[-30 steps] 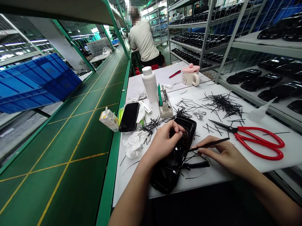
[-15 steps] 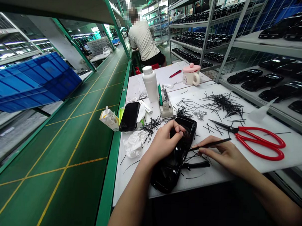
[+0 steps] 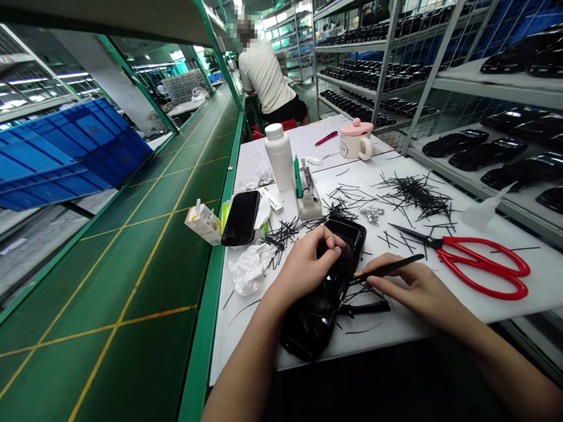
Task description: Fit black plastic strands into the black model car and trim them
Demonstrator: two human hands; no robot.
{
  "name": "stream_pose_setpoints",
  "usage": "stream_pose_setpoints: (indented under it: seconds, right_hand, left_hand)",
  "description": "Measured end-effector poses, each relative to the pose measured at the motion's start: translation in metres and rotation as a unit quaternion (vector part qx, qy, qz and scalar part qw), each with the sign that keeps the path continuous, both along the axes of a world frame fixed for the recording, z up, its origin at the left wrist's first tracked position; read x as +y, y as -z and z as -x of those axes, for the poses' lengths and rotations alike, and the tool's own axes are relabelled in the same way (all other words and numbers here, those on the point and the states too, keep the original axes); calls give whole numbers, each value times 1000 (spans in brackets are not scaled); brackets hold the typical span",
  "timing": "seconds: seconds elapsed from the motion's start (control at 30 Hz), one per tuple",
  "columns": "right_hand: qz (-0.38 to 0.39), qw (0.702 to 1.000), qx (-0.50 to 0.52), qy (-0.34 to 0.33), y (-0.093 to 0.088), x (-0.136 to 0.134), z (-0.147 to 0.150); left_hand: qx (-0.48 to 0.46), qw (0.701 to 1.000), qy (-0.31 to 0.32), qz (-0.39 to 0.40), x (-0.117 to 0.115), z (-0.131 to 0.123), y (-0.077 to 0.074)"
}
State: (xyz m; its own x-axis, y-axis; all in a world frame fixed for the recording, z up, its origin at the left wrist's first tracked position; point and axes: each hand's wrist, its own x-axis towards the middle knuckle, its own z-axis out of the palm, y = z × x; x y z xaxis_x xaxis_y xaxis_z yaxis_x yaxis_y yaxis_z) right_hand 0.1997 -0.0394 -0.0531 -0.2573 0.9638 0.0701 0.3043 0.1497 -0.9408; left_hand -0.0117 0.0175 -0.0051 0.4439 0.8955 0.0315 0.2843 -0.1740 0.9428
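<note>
A glossy black car body (image 3: pixel 311 324) lies on the white table (image 3: pixel 553 279), under the left hand (image 3: pixel 314 253) and just left of the right fingertips. The left fingers are curled over it, thumb near forefinger; whether they pinch anything I cannot tell. The right hand (image 3: pixel 402 281) grips a slim black tool (image 3: pixel 393 265), its tip at the body's side, contact unclear. Just below the right fingers lies a black-handled tool (image 3: pixel 368 308). Beyond them are silver bits (image 3: pixel 371 215) and a heap of black strips (image 3: pixel 413 195); to their right, red-handled scissors (image 3: pixel 489 263). Past the left fingers, a grey holder (image 3: pixel 310 206) carries a green pen (image 3: pixel 298 176) next to a capped white bottle (image 3: pixel 279 158), contents hidden. Farther off, a pink lid (image 3: pixel 356 128) covers a cream mug (image 3: pixel 352 145). Left of the left fingers are a crumpled tissue (image 3: pixel 252 269), a phone (image 3: pixel 241 217) and a small carton (image 3: pixel 204 223), its inside hidden. Well left, beyond the green conveyor (image 3: pixel 168 249), a blue crate (image 3: pixel 64 155) sits tilted; far right of both hands, shelves (image 3: pixel 501 96) hold rows of black car bodies (image 3: pixel 455 144).
</note>
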Motion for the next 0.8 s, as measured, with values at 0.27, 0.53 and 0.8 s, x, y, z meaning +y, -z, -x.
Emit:
stream_pose_setpoints:
  seconds: [0.27,0.53,0.8]
  right_hand:
    - [5,999,26,20,3,3,-3]
    - [-4,1000,14,11,6,5,-1]
    - [-57,996,-62,-14,-5,5,0]
  left_hand:
    - [3,1000,1,10,-1,0,-3]
    - [13,1000,2,12,-1,0,-3]
    - [13,1000,17,7,0,1,2]
